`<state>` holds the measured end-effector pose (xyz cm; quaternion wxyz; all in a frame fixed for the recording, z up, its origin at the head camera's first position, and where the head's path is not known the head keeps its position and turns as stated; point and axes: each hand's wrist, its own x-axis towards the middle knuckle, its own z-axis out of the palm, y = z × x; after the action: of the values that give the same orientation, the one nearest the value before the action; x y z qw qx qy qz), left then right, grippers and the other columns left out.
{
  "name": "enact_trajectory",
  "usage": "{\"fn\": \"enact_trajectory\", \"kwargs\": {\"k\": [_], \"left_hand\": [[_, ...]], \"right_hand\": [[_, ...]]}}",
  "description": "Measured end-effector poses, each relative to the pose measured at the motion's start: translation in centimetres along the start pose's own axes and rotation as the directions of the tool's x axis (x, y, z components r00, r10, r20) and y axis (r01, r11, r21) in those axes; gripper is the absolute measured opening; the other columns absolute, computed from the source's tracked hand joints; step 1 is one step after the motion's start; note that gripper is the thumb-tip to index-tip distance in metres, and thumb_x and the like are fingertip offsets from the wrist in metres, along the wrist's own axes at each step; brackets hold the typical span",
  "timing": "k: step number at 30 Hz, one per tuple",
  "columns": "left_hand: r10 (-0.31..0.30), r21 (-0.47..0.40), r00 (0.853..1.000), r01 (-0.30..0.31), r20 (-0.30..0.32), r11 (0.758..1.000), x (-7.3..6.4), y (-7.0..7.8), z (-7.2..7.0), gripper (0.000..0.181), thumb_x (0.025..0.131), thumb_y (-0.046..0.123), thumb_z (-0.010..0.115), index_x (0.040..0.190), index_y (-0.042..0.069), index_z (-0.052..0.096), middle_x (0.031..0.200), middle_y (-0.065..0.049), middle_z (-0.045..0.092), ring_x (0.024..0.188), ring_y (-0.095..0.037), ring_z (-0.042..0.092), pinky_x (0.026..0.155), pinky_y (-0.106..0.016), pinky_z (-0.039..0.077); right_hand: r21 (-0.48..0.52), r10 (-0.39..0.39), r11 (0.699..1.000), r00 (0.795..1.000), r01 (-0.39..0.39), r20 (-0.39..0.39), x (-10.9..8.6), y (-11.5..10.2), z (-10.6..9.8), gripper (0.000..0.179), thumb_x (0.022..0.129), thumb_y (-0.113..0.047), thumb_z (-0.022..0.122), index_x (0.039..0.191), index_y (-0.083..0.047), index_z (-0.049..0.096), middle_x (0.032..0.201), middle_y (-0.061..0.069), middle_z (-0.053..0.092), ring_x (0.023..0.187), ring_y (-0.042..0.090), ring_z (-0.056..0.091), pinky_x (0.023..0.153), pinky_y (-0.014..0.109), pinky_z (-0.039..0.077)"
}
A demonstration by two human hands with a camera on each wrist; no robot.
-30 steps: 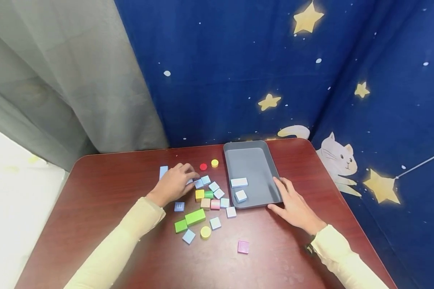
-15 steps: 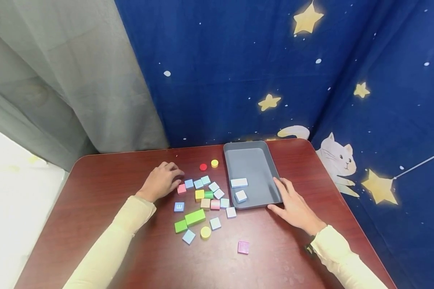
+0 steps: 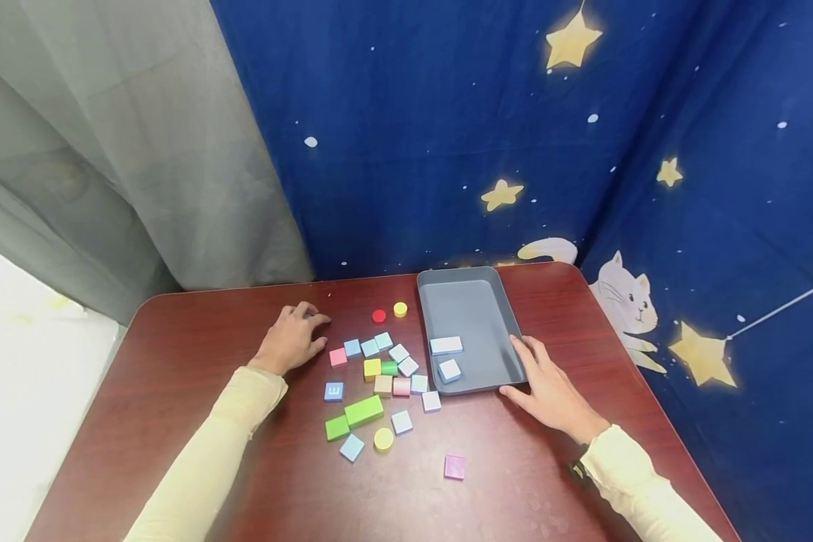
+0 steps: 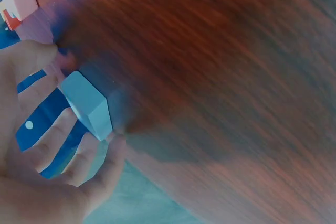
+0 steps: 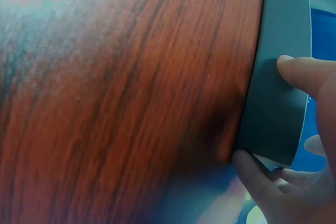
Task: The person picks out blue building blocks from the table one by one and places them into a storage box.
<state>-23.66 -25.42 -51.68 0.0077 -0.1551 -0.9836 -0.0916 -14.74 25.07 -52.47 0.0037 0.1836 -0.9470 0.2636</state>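
- Presumably, the light-blue oblong block (image 4: 88,104) is light and stiff; its flat faces look smooth, so expect mild slip and low risk of breakage.
- Recommended hold: thumb against 1 long side, 2 fingers against the opposite side, clear of the sharp corners.
- Block position: at the fingers of the left hand (image 3: 287,340), near the far edge of the bench (image 3: 325,500). In the head view, the hand hides most of it.
- Left hand state: fingers spaced and bent toward the block, fingertips at its edge; the thumb stands apart from it. Whether the fingers grip it cannot be told.
- Nearest neighbour: the pink block (image 3: 338,357), just beside the left thumb and clear of it.
- Right hand (image 3: 554,397) state: digits spread, resting on the near right corner of the gray tray (image 3: 469,305), thumb at the near wall.
- Tray handling: thin-walled, rigid and probably light; steady it at the rim.
- Tray contents: 2 pale blocks (image 3: 446,345) inside, well apart from the left hand.
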Motion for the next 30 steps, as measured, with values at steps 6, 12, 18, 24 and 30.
{"fn": "enact_trajectory", "kwargs": {"k": [6,12,18,24,30], "left_hand": [[-0.022,-0.008,0.999,0.022,0.027,1.0,0.0,0.02,0.11,0.037,0.103,0.021,0.074,0.137,0.006,0.075,0.14,-0.026,0.058,0.128,-0.054,0.052,0.103,-0.065,0.056],[-0.021,-0.025,0.999,0.022,0.033,0.999,-0.1,0.07,0.37,0.039,0.104,0.014,0.067,0.141,0.005,0.072,0.138,-0.026,0.06,0.125,-0.054,0.056,0.109,-0.064,0.051],[-0.021,-0.03,0.999,0.022,0.033,0.999,-0.23,0.09,0.41,0.042,0.1,0.007,0.066,0.142,0.004,0.072,0.138,-0.027,0.06,0.124,-0.054,0.056,0.111,-0.063,0.05],[-0.004,-0.033,1.0,0.005,0.027,0.999,-0.11,0.07,0.62,0.046,0.094,0.0,0.07,0.14,0.001,0.071,0.135,-0.027,0.06,0.12,-0.051,0.056,0.11,-0.059,0.05],[0.002,-0.058,1.0,-0.002,0.009,0.998,-0.22,-0.03,0.81,0.048,0.091,-0.003,0.072,0.139,0.0,0.071,0.134,-0.027,0.06,0.119,-0.054,0.055,0.108,-0.061,0.048]], "right_hand": [[0.009,0.007,1.0,1.0,-0.007,0.0,-0.04,-0.13,0.0,0.097,0.095,-0.028,0.088,0.171,-0.006,0.032,0.162,0.025,0.035,0.129,0.048,0.06,0.104,0.066,0.055],[0.017,0.003,1.0,1.0,-0.003,-0.001,-0.1,-0.26,-0.11,0.096,0.095,-0.027,0.088,0.17,-0.005,0.034,0.162,0.025,0.036,0.129,0.047,0.061,0.104,0.066,0.055],[0.008,0.011,1.0,1.0,-0.011,0.005,-0.08,-0.34,-0.13,0.095,0.095,-0.028,0.088,0.17,-0.004,0.034,0.162,0.026,0.036,0.13,0.048,0.06,0.104,0.066,0.054],[0.003,0.01,1.0,1.0,-0.01,0.005,-0.06,-0.28,-0.1,0.095,0.095,-0.028,0.088,0.17,-0.005,0.034,0.162,0.026,0.035,0.129,0.048,0.06,0.104,0.067,0.055],[-0.002,0.003,1.0,1.0,-0.003,0.003,-0.05,-0.14,-0.06,0.095,0.096,-0.029,0.088,0.17,-0.005,0.033,0.162,0.026,0.035,0.127,0.048,0.061,0.104,0.067,0.055]]}}
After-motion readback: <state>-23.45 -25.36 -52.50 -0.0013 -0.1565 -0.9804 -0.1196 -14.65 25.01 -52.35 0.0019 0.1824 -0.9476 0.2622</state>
